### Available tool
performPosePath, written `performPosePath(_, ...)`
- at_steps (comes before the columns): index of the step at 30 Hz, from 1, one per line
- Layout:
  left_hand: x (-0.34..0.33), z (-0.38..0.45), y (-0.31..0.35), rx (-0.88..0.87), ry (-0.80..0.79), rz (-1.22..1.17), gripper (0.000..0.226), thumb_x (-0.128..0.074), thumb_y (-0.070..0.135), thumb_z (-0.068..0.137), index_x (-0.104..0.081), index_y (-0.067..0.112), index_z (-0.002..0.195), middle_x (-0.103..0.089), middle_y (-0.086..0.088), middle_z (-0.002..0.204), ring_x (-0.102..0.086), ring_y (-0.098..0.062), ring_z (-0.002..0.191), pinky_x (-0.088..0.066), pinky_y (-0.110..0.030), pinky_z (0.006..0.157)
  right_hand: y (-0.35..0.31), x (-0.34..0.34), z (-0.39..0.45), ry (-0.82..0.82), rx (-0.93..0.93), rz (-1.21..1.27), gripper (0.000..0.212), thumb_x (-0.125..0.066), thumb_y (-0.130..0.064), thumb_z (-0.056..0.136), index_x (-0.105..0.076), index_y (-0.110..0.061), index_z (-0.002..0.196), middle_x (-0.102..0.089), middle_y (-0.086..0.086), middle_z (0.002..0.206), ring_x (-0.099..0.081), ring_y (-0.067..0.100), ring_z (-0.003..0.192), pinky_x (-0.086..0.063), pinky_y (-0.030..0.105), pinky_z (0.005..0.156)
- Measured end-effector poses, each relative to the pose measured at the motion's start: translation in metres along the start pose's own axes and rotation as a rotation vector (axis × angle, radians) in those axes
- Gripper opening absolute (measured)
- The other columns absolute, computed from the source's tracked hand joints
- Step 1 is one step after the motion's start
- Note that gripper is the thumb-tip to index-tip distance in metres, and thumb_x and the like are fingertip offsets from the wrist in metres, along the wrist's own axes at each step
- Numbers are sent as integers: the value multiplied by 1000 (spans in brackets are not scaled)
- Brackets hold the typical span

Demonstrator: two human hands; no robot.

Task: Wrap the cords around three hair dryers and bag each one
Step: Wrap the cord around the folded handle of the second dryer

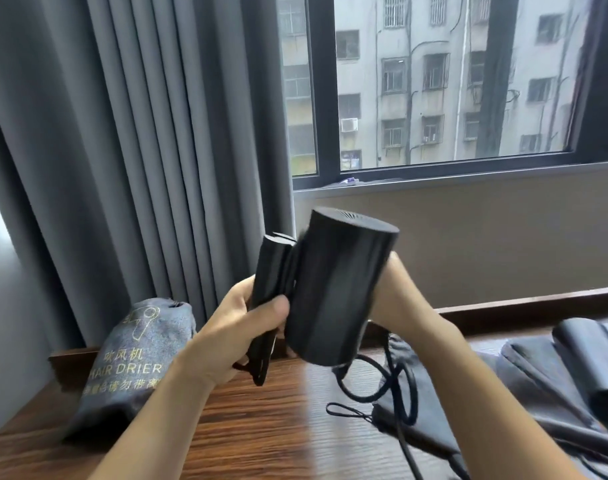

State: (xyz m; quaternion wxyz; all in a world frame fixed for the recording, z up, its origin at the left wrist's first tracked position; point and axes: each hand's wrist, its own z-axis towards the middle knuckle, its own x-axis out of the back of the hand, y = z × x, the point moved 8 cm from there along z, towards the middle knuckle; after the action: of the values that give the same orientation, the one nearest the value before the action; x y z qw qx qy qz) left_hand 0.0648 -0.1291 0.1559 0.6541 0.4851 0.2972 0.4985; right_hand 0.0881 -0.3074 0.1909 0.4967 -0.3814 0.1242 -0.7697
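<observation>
Hair dryer (337, 289) held above table edge (524, 303), both hands (240, 327) gripping.

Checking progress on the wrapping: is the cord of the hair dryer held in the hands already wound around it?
No: the cord hangs loose from the hair dryer and loops on the table.

Wooden table (261, 427): filled grey bag (129, 362) left; empty bags (434, 393), second dryer (593, 358), cord (399, 393) right.

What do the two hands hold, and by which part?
A black hair dryer: the left hand grips its folded handle, the right hand its barrel.
</observation>
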Motion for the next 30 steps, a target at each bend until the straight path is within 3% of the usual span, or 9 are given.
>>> performPosePath(3,7,0,8,-28,137,-42,18,-85,47,63,-76,39,77,-62,8,61,-53,-9,47,-30,-16,41,-5,-40,-9,-222,-60,55,48,-65,0,88,-46,-42,77,-53,-21,81,-58,4,82,-57,30,78)
performPosePath(5,8,-3,14,-36,193,-103,21,-85,24,75,-73,22,92,-68,6,66,-61,-3,49,-41,-10,43,-6,-62,-11,-305,-19,19,59,-64,10,89,-42,-41,70,-49,-20,70,-49,0,67,-46,22,60)
performPosePath(8,10,-6,18,-9,285,-166,16,-83,33,82,-73,22,87,-62,3,63,-53,-3,42,-34,-12,35,2,-84,-12,-391,-57,-183,43,-53,-1,96,-41,-29,65,-48,-8,68,-48,14,64,-48,35,56)
performPosePath(11,16,-5,21,1,388,-192,22,-73,54,70,-77,39,85,-75,-2,78,-66,-10,53,-25,-22,37,-14,-97,-20,-454,-29,-224,10,-49,-20,108,-48,-24,117,-62,-1,94,-59,21,84,-54,36,75)
performPosePath(14,29,-5,22,-9,509,-183,20,-70,47,90,-72,31,102,-80,-5,101,-79,-23,90,-60,-31,55,-21,-100,-28,-580,-134,-136,76,-56,-27,105,-2,-46,155,-69,5,122,-66,22,99,-56,35,89)
performPosePath(17,43,-7,24,-36,584,-128,15,-65,40,99,-71,28,103,-80,-3,99,-78,-21,88,-46,-14,45,-21,-94,-32,-660,-142,-211,102,-65,-21,100,14,-61,151,-67,-1,91,-67,15,79,-58,30,77)
performPosePath(21,59,-8,27,-66,659,-110,23,-65,43,99,-71,24,109,-80,3,94,-71,-3,69,-49,-11,53,-17,-80,-26,-599,-105,-330,72,-60,-16,98,-27,-58,145,-57,-7,80,-64,20,72,-54,30,63)
performPosePath(25,66,-8,34,-162,652,-72,23,-61,41,101,-66,28,119,-79,3,109,-76,-22,102,-55,-36,98,-15,-64,-23,-573,-92,-382,22,-57,-7,90,-57,-27,81,-69,-5,80,-64,18,75,-53,29,61)
performPosePath(30,63,-10,36,-256,700,-117,19,-67,26,100,-59,21,117,-76,-10,107,-76,-36,89,-60,-24,63,-39,-73,-29,-585,6,-193,29,-53,9,77,-65,-17,78,-72,-4,79,-66,9,77,-57,27,72)
